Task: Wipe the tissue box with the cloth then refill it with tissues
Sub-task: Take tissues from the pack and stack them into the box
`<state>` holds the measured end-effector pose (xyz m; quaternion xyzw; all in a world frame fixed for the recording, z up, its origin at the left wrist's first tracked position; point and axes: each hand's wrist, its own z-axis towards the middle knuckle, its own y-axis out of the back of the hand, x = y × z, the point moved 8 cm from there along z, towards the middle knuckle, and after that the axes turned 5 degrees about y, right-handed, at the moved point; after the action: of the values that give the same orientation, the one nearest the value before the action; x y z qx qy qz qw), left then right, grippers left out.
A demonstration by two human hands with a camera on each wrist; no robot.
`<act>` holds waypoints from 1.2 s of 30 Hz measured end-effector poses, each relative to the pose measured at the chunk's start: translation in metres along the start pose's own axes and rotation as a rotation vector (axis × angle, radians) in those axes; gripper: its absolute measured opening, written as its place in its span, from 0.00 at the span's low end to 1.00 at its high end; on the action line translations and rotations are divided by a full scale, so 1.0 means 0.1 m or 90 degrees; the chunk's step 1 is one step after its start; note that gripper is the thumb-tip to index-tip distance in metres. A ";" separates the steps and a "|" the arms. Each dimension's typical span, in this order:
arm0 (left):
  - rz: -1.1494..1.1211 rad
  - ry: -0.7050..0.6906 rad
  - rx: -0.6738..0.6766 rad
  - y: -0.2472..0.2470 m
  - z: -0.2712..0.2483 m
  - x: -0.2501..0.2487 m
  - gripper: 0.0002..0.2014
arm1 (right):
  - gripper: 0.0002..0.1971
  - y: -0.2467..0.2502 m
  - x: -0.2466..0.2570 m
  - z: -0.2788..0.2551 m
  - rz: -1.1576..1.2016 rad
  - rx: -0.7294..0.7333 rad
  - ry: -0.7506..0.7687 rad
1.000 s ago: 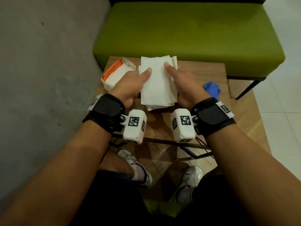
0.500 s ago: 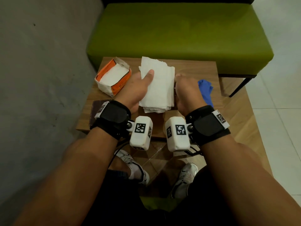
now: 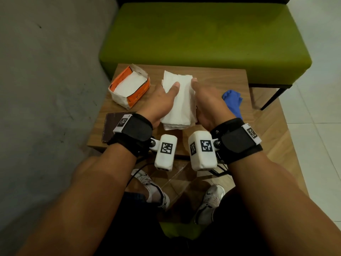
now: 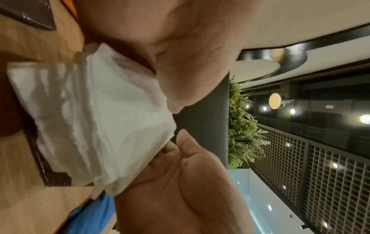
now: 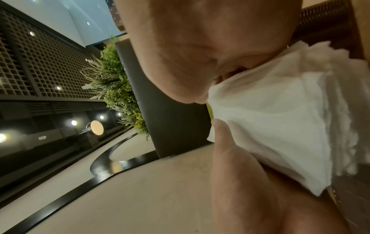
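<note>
- I see both hands on the tissues [image 3: 180, 100], a white folded stack mid-table [image 3: 221, 80], held between them.
- Left hand [image 3: 160, 102]: thumb lies flat on top of the stack, the other fingers go under its left edge and are hidden in the head view. Left wrist view shows the thumb [image 4: 176, 88] on one side of the stack [image 4: 100, 120] and the palm on the other, so it grips the stack.
- Right hand [image 3: 208, 102]: thumb tip at the stack's far right corner, fingers hidden under the right edge. Right wrist view shows the thumb [image 5: 226, 142] pressed to the stack's [image 5: 280, 118] near face with the palm across from it; same clamp grip.
- I can't tell from any view whether the stack is lifted or touching the table.
- Box [image 3: 129, 87]: orange and white, far left on the table, well apart from the stack, top open, white inside. There is print on the orange side, too small for me to read.
- Cloth [image 3: 232, 99]: blue, crumpled, right of the right hand near the table's right edge; blue edge also in left wrist view [image 4: 90, 218].
- Dark flat slab [image 3: 112, 126] near left on the table, partly under the left wrist strap.
- Green bench [image 3: 203, 39] beyond the table.
- Wrist cameras carry black-and-white square markers, no readable text.
</note>
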<state>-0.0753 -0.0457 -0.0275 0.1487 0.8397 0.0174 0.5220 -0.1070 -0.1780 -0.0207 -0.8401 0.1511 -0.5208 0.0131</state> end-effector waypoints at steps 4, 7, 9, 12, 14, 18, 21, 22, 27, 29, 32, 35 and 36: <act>0.017 0.038 0.010 0.00 0.03 0.06 0.26 | 0.16 0.04 -0.06 0.03 -0.033 0.012 -0.004; -0.074 0.041 0.018 0.04 -0.06 -0.01 0.21 | 0.20 0.05 -0.07 0.07 0.030 -0.001 0.005; -0.134 0.078 0.041 0.04 -0.14 0.01 0.21 | 0.21 0.07 -0.04 0.11 0.111 -0.040 0.042; -0.104 0.163 0.102 -0.01 -0.24 0.14 0.27 | 0.22 0.12 -0.01 0.15 0.213 -0.111 0.114; -0.164 0.178 0.094 -0.02 -0.23 0.19 0.27 | 0.21 0.10 -0.04 0.15 0.242 -0.124 0.141; -0.303 0.092 -0.053 0.12 -0.14 0.12 0.17 | 0.22 0.03 -0.17 0.09 0.281 -0.090 0.130; -0.303 0.023 -0.082 0.23 -0.06 0.03 0.12 | 0.26 0.12 -0.15 0.05 0.260 -0.040 0.100; -0.285 0.007 -0.069 0.28 -0.02 0.00 0.14 | 0.24 0.16 -0.10 0.03 0.261 -0.016 0.086; -0.105 0.000 0.110 0.29 0.01 -0.13 0.16 | 0.23 0.29 0.09 -0.02 0.147 0.096 -0.002; -0.058 0.011 0.117 0.24 0.02 -0.14 0.16 | 0.30 0.19 0.05 -0.03 0.041 0.139 -0.024; -0.030 0.013 0.087 0.22 0.08 -0.14 0.14 | 0.27 0.23 -0.04 0.05 0.021 0.055 -0.028; -0.020 -0.006 0.047 0.24 0.12 -0.16 0.09 | 0.29 0.21 -0.09 0.08 0.015 0.039 -0.043; -0.017 -0.011 0.030 0.25 0.13 -0.17 0.06 | 0.27 0.21 -0.09 0.08 0.024 0.035 -0.046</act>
<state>-0.0515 -0.0282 -0.0142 0.1501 0.8370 -0.0109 0.5261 -0.1085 -0.1969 -0.0364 -0.8546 0.1520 -0.4939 0.0516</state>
